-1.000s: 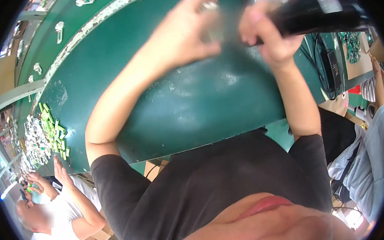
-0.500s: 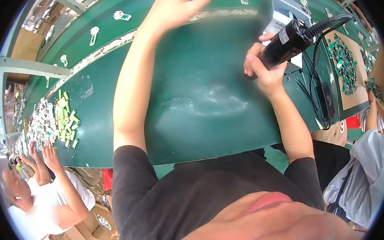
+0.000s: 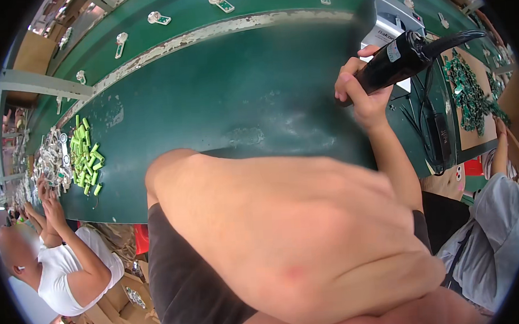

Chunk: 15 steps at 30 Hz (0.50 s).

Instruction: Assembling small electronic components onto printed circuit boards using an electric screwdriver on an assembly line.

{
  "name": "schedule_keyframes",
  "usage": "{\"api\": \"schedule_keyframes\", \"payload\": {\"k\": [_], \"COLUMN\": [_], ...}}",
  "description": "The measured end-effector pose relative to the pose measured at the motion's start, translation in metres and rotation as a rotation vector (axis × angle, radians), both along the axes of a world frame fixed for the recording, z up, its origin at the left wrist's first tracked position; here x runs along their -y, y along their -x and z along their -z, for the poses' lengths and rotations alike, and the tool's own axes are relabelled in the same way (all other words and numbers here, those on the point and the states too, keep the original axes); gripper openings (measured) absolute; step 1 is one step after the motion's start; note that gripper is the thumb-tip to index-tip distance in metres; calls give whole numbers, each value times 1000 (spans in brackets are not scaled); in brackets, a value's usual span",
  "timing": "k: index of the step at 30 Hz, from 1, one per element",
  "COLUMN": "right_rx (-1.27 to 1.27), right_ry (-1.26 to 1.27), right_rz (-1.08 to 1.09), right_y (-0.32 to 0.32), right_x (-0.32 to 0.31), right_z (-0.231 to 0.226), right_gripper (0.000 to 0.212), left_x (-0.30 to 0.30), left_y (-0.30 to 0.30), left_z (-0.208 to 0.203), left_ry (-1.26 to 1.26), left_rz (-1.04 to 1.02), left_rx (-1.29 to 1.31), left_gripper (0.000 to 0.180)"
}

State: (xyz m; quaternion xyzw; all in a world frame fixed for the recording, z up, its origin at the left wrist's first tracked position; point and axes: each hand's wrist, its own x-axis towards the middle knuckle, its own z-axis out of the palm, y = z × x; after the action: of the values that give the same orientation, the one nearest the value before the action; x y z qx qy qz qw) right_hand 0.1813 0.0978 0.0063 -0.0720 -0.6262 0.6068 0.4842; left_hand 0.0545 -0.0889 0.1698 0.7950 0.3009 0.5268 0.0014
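My right hand [image 3: 361, 92] is wrapped round the thick body of a black corded electric screwdriver [image 3: 396, 60]. Its cable leaves the upper right end, and its working tip is hidden. Close to the camera, my left hand [image 3: 316, 235] is raised near my face, with its back toward the view. It looms large and slightly blurred, and its fingertips are out of sight. Below the screwdriver spreads the worn green tabletop [image 3: 227, 99].
A grey-white box-shaped device [image 3: 384, 26] stands at the back right. Near the right edge lie cables and a black adapter [image 3: 438, 135]. Light green cylindrical cells [image 3: 85, 159] lie at left. White parts [image 3: 223, 2] line the far green strip. Co-workers sit on both sides.
My left hand has swung from the far edge back toward my face. A white part it had been covering now shows on the far strip. My right hand still holds the screwdriver, shifted slightly.
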Motion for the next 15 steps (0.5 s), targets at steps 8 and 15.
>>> {"api": "schedule_keyframes", "payload": {"k": [8,15], "right_rx": [26,-8], "right_ry": [39,-2], "right_rz": [79,10], "right_y": [-12,-2], "right_x": [0,-5], "right_z": [-3,1], "right_gripper": [49,50], "left_x": [5,11], "left_y": [-6,8], "left_z": [5,13], "left_ry": [-67,-89], "left_rz": [-116,-222], "left_rx": [-24,-12], "left_gripper": [21,21]}}
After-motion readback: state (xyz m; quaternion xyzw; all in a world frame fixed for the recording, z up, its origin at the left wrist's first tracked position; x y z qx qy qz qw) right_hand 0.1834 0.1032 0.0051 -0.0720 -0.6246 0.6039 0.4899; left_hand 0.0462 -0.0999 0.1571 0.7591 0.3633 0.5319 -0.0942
